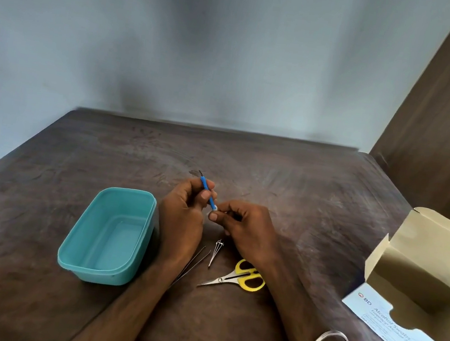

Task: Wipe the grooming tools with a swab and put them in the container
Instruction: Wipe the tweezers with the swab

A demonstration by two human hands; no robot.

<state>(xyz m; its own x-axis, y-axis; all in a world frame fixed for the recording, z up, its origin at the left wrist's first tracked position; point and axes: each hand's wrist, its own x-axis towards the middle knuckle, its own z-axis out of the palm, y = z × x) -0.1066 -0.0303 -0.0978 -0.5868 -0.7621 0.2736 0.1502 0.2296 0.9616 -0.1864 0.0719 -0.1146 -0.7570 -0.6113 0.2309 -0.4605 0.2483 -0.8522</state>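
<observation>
Gripping the blue-handled tool (206, 192), the left hand (183, 216) tilts its long axis far-left to near-right; the right hand (241, 229) pinches the swab (214, 208) at its near end, container (108, 235) just left.

Lighting: soft and rather dim, even across your table (316, 188); no glare. Shadows: a broad dark smudge on the wall (178, 35) straight ahead of you, a faint one beside the tub (108, 233). Sharpness: your hands and the tools between them are slightly smeared; print on the box (413, 295) at right blurs. Distortion: wide-angle, table edges splay outward toward the corners.
</observation>
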